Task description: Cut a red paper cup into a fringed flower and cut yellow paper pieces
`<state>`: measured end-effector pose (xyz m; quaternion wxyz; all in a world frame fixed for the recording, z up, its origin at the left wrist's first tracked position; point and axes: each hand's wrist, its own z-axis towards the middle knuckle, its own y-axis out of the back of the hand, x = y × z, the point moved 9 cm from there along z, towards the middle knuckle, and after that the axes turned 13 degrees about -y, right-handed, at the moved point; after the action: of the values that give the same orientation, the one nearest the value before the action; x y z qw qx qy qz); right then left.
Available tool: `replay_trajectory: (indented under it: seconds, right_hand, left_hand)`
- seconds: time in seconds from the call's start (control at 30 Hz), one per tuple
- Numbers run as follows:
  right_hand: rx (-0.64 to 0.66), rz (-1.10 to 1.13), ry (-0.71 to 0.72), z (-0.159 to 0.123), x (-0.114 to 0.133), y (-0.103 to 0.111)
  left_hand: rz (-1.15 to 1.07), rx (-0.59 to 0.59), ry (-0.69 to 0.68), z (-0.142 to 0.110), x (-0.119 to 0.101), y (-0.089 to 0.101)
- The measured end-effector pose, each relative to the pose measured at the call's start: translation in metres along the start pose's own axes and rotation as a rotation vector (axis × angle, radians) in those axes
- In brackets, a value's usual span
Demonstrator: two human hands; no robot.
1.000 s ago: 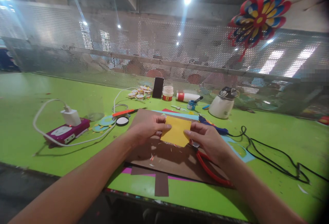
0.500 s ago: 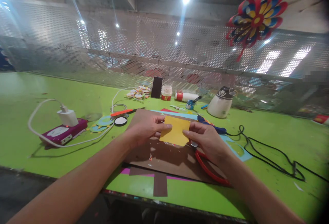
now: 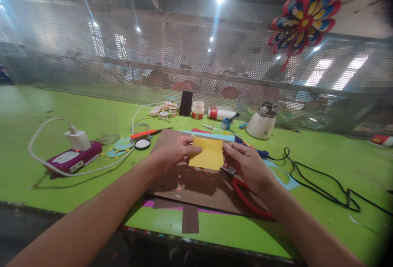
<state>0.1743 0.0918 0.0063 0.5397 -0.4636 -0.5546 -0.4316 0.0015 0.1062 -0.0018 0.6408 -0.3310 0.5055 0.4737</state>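
Note:
A small yellow sheet of paper (image 3: 206,156) is raised over the brown board (image 3: 172,189). My left hand (image 3: 176,150) pinches its left edge, thumb on the near face and fingers behind. At the right edge is my right hand (image 3: 242,158), its thumb and fingers closed at the paper's upper right side; how much paper lies between them is hard to see. Beneath the right hand, red-handled scissors (image 3: 245,201) rest on the board, their blades partly hidden. Tiny paper scraps (image 3: 179,186) are scattered on the board.
Left are a purple power strip (image 3: 72,158) with a white charger, a clear jar and an orange cutter (image 3: 144,133). A phone (image 3: 186,103), paper cup and white jug (image 3: 261,122) stand behind. A blue glue gun (image 3: 260,152) trails black cable (image 3: 322,193) rightward.
My right thumb has moved off the paper's face to its upper right edge. The paper's right side now shows more fully. The left hand keeps its pinch.

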Motion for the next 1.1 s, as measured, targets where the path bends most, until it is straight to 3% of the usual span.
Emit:
replay_trajectory:
  seconds: [0.17, 0.37, 0.77, 1.1]
  right_hand:
    - [-0.024, 0.012, 0.032, -0.003, 0.007, 0.001]
    - [0.057, -0.072, 0.051, -0.005, 0.008, -0.009]
    - [0.018, -0.159, 0.077, 0.000, -0.001, -0.006]
    - [0.009, -0.138, 0.078, -0.008, 0.013, -0.009]
  left_hand:
    - [-0.072, -0.015, -0.006, 0.002, -0.004, -0.002]
    - [-0.219, -0.019, -0.003, 0.003, -0.008, -0.008]
    - [-0.274, 0.027, 0.058, 0.000, -0.007, -0.015]
    - [-0.222, 0.094, -0.023, 0.002, -0.009, -0.016]
